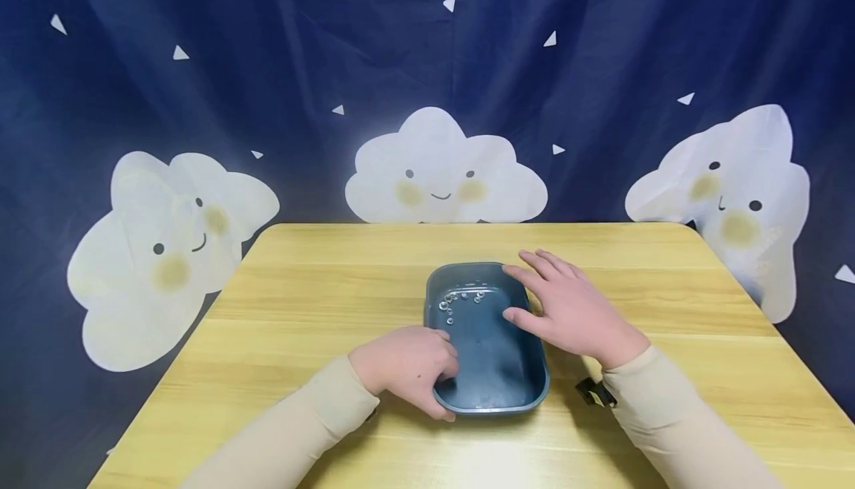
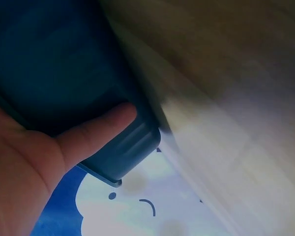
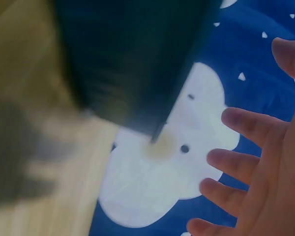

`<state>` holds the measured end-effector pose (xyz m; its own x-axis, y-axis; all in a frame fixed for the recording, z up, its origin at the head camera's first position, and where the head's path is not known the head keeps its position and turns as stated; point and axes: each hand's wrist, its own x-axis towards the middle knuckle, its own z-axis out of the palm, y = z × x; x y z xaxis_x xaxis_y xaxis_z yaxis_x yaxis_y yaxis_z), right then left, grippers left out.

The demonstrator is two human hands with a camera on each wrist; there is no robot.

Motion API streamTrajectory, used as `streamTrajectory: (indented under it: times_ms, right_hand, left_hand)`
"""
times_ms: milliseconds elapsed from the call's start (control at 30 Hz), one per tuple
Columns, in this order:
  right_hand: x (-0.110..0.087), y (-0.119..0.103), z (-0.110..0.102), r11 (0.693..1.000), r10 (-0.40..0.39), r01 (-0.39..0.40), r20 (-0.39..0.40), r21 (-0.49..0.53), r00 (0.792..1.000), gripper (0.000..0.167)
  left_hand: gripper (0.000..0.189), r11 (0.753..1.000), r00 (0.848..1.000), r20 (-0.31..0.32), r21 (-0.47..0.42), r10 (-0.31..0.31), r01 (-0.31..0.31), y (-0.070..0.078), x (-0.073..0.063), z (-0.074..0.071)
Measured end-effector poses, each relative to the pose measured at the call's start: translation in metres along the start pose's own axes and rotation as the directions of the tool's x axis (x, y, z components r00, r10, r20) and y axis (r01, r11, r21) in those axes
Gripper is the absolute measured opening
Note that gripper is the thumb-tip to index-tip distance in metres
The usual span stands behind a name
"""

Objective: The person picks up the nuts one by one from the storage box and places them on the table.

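A dark blue-green rectangular plastic tub [image 1: 484, 370] rests on the table. Several small clear round beads [image 1: 445, 306] lie inside, gathered toward its far left corner. My left hand [image 1: 410, 363] grips the near left part of the rim, its fingers bent over into the tub. In the left wrist view the thumb [image 2: 101, 129] presses along the tub's outer wall. Over the right rim, my right hand [image 1: 571, 314] has its fingers and thumb spread and holds nothing. The right wrist view shows those fingers [image 3: 253, 128] apart from the tub's wall [image 3: 132, 69].
The light wood table [image 1: 320, 289] has rounded far corners. Beyond its far edge hangs a dark blue curtain [image 1: 401, 36] with white clouds and small triangles. A black strap piece [image 1: 596, 392] sits by the right wrist.
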<state>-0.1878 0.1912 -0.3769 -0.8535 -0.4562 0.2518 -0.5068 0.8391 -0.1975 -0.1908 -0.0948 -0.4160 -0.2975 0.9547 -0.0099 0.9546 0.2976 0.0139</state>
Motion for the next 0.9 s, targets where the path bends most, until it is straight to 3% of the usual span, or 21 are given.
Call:
streamTrajectory:
  times_ms: [267, 433, 633, 900]
  right_hand:
    - [0.029, -0.022, -0.011, 0.995, -0.078, 0.078, -0.007, 0.056, 0.997, 0.06]
    - [0.049, -0.036, -0.01, 0.991, -0.093, 0.089, 0.03, 0.098, 0.995, 0.049]
    - [0.073, -0.046, 0.004, 0.993, -0.053, 0.038, 0.138, 0.116, 0.989, 0.042]
    - [0.089, -0.043, 0.044, 0.997, -0.031, 0.008, 0.308, 0.075, 0.951, 0.034]
  left_hand:
    - [0.05, 1.0, 1.0, 0.018, -0.009, -0.019, 0.019, 0.001, 0.002, -0.001]
    - [0.05, 0.999, 0.999, 0.03, -0.018, -0.039, 0.04, 0.002, 0.002, -0.001]
    - [0.05, 0.999, 0.999, 0.019, -0.022, -0.048, 0.049, 0.003, 0.001, -0.001]
    - [0.05, 0.999, 0.999, 0.01, -0.014, -0.052, 0.052, 0.004, 0.001, 0.0]
